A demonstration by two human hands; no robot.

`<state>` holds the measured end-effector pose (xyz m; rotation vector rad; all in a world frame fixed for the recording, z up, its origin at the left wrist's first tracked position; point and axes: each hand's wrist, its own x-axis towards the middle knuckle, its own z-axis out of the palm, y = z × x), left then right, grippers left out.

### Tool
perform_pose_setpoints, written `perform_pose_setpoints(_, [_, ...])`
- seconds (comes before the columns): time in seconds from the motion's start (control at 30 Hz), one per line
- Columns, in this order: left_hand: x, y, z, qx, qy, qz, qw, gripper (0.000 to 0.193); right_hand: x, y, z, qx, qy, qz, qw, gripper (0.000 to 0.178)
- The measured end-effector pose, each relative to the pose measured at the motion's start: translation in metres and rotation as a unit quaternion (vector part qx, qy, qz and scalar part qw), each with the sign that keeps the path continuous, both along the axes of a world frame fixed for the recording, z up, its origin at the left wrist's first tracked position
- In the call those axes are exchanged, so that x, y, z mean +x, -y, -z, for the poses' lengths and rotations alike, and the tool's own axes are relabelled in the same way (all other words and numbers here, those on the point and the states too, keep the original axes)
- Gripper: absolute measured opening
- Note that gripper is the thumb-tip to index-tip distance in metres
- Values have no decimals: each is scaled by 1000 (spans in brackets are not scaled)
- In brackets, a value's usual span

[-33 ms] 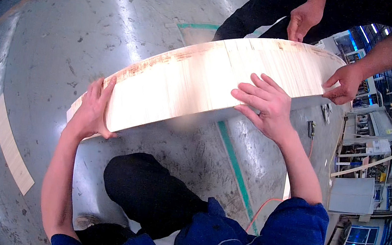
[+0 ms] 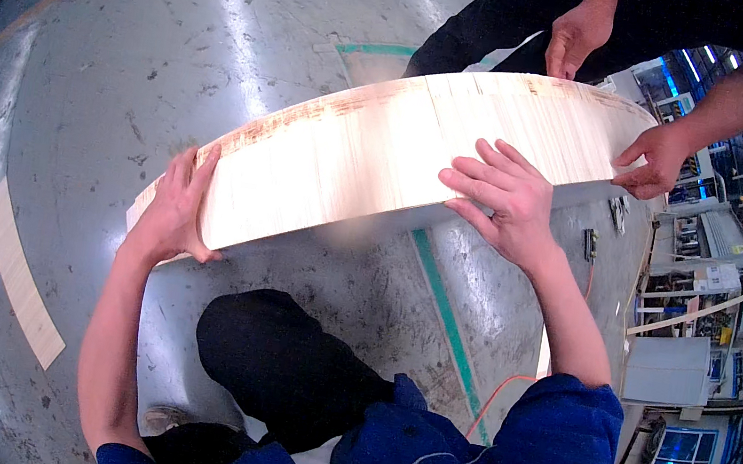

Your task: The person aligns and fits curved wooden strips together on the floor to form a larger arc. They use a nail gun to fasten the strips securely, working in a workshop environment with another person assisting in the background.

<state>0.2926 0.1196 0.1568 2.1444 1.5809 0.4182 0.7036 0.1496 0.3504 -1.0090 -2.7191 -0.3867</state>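
Observation:
A long, pale wooden panel (image 2: 333, 170) with a curved far edge spans the middle of the view. My left hand (image 2: 173, 209) grips its left end, with the thumb at the near corner and the fingers over the end. Spread across the near edge right of the middle is my right hand (image 2: 500, 198), its fingers resting on the panel's top face. A co-worker's hand (image 2: 655, 163) touches the right end, and that person's other hand (image 2: 580, 35) is at the far edge. What bears the panel from below is hidden.
On the grey floor (image 2: 120, 130) at the left lies a narrow wooden strip (image 2: 24, 273). A green line (image 2: 450, 314) crosses the floor beneath the panel. An orange cord (image 2: 495, 397) runs near my right arm, and a dark tool (image 2: 590, 244) lies beyond. Racks with boards (image 2: 693, 310) stand at right.

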Motion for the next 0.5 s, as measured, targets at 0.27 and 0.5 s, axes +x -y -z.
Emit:
perform_pose_setpoints(0.27, [-2,-1,3,6,3,4,1000,152,1,-2,4,2,4,-9,1000,27])
perform_pose_setpoints(0.5, [-3,-2,6,9,18,3,1000,155,7,-4,7,6,-23,-41,999,22])
